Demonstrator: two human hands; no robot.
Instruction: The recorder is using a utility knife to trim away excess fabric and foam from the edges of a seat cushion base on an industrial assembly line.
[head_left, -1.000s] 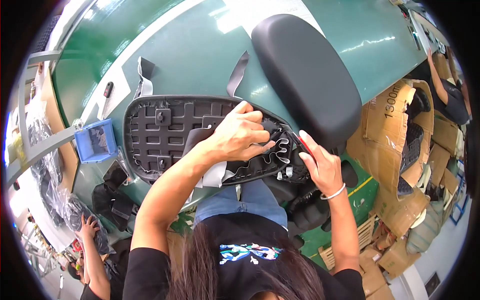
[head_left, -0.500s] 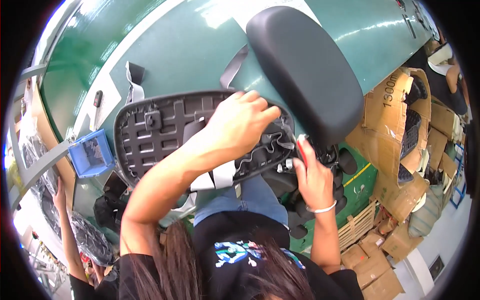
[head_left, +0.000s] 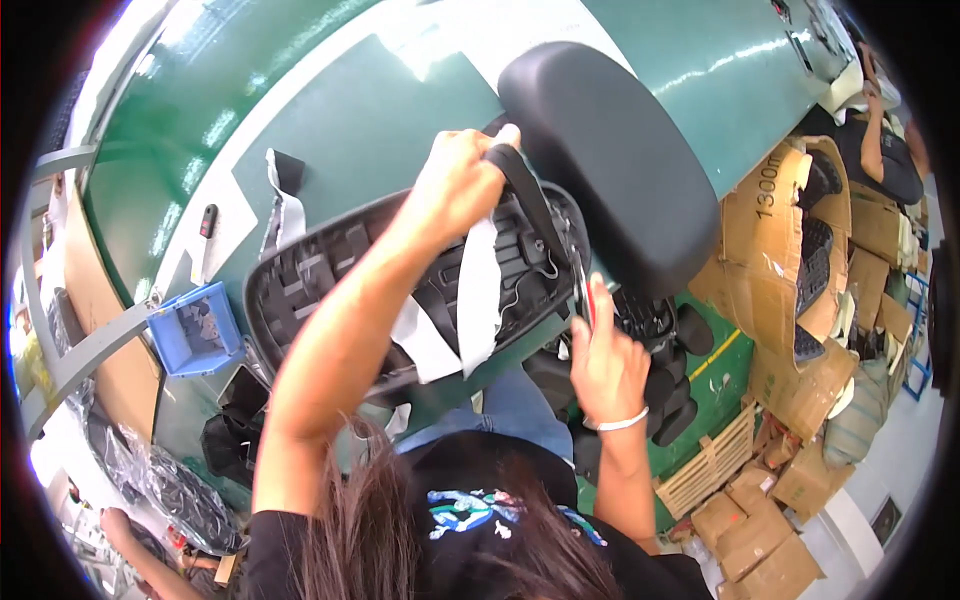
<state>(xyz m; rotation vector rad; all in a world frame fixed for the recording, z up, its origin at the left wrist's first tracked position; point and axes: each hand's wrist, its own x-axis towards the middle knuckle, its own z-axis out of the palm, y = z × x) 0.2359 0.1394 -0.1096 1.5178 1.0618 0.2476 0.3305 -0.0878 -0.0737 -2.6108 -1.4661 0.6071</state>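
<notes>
My left hand (head_left: 455, 188) grips a black strap (head_left: 530, 197) and holds it up over a shallow black plastic shell (head_left: 300, 272) with a ribbed inside. The strap runs from my fingers down toward the shell's right end. White strips (head_left: 480, 290) hang over the shell below my left wrist. In my right hand (head_left: 610, 375) is a slim tool with a red handle (head_left: 597, 305); its metal tip points at the shell's right rim, near the strap. What kind of tool it is, I cannot tell. A smooth black padded cushion (head_left: 620, 170) lies beyond the shell on the right.
A blue bin (head_left: 195, 330) of small parts stands at the left, near a dark-handled knife (head_left: 208, 222). A grey-white strap (head_left: 286, 200) lies behind the shell. Cardboard boxes (head_left: 775, 225) stand to the right. Other people are at the far right and lower left.
My left hand has moved up and away, now pulling the black strap taut. The shell has tilted and the white strips have shifted. My right hand has brought the red-handled tool closer to the rim.
</notes>
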